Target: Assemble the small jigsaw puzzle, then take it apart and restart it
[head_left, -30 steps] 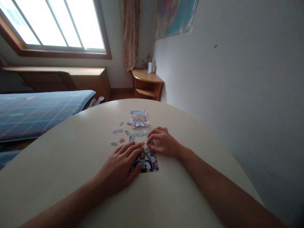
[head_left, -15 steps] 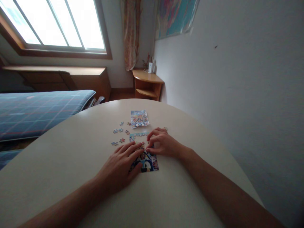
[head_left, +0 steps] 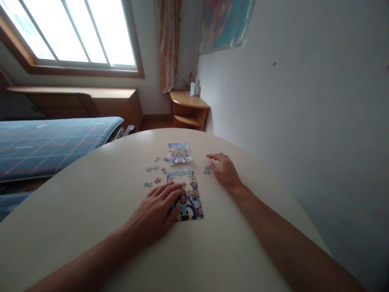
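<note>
A partly assembled jigsaw puzzle (head_left: 194,198) lies on the pale round table (head_left: 127,162), with a gap in its upper part and a blue cartoon dog at its lower edge. My left hand (head_left: 161,202) rests flat across its left side, fingers stretched out, hiding that part. To the right of the puzzle, my right hand (head_left: 223,168) hovers with thumb and fingers apart, beside a few loose puzzle pieces (head_left: 206,170). More loose pieces (head_left: 152,167) are scattered left of the puzzle. Behind it lies a small picture sheet (head_left: 179,153) with a similar image.
A plaid mattress (head_left: 54,142) is beyond the table's left edge. A corner shelf (head_left: 190,99) stands past the far edge, and a white wall (head_left: 288,101) runs along the right. A window (head_left: 82,32) is at the upper left.
My right hand has moved off the puzzle to the right, its fingers spreading, and the puzzle's upper right now shows. My left hand stays on the puzzle.
</note>
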Motion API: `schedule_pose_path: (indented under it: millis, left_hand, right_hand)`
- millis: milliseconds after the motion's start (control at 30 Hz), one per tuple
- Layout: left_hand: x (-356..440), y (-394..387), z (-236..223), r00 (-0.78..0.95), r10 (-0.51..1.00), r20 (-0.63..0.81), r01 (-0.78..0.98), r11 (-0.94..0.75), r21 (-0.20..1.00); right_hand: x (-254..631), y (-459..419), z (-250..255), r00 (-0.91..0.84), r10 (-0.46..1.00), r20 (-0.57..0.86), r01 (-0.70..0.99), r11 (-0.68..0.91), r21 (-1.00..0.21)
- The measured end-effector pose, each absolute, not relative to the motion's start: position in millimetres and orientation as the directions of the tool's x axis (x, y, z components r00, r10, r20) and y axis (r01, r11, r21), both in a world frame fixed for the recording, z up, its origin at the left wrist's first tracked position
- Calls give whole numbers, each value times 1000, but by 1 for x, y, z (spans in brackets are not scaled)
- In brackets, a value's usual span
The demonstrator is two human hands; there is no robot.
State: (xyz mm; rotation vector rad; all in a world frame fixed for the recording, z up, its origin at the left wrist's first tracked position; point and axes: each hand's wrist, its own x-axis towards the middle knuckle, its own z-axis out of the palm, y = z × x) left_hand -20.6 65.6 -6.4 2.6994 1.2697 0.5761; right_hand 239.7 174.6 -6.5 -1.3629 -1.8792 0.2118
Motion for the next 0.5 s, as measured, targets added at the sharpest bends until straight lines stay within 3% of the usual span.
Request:
schedule_pose_path:
  millis: [100, 267, 500]
  left_hand:
    - [-22, 67, -7, 500, 799, 335, 755, -591, 283]
    - [-34, 79, -7, 342, 851, 400, 836, -469, 283]
    - [-79, 120, -10, 259, 881, 395, 902, -367, 228]
  right_hand:
    - [245, 181, -14, -94, 907, 410, 792, 317, -521]
    - [242, 179, -14, -157, 921, 357, 809, 328, -488]
    - [255, 182, -1, -257, 934, 249, 692, 358, -626]
